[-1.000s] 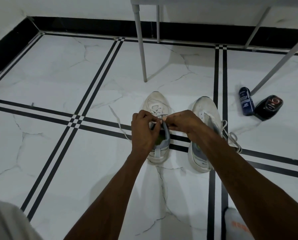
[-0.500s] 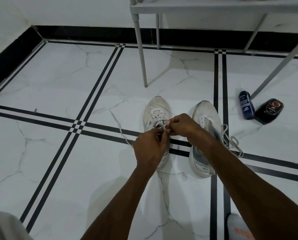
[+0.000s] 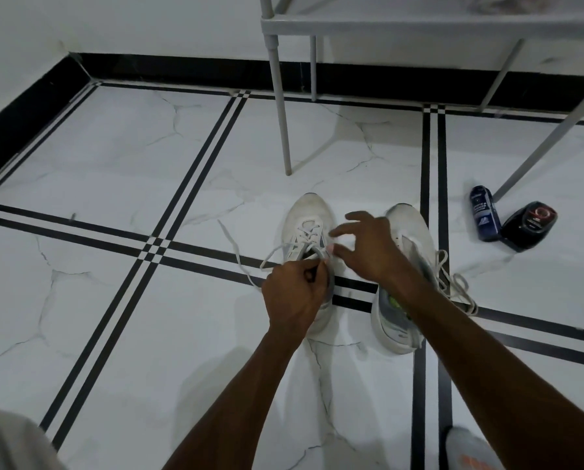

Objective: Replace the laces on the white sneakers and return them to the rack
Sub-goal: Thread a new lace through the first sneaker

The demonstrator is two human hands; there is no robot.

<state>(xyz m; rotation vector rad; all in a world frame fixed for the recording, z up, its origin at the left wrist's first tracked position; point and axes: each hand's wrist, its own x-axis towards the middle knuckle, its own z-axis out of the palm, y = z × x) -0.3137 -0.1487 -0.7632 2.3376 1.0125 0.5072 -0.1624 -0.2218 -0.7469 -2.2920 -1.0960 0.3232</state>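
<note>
A: Since a sec ago the right hand (image 3: 368,251) let go of the lace (image 3: 246,262) & lifted off, fingers spread, gripping nothing. Left hand (image 3: 295,295) slid back toward the heel.

B: Which way's the left sneaker (image 3: 309,218) pointing?

A: Toe away from the person, toward the rack (image 3: 385,20), long axis front-to-back on the floor (image 3: 114,157). Right sneaker (image 3: 409,225) just beside it, same heading, its loose lace (image 3: 456,283) piled on the outer side.

B: Lace vs fingers?

A: Left hand's clenched, pinching the lace at the shoe's opening; a loop & the free end run out left of the fist.

B: Containers?

A: Blue bottle (image 3: 484,213) lying flat, touching a black tin (image 3: 529,225), near a rack leg. Contents: can't tell.
</note>
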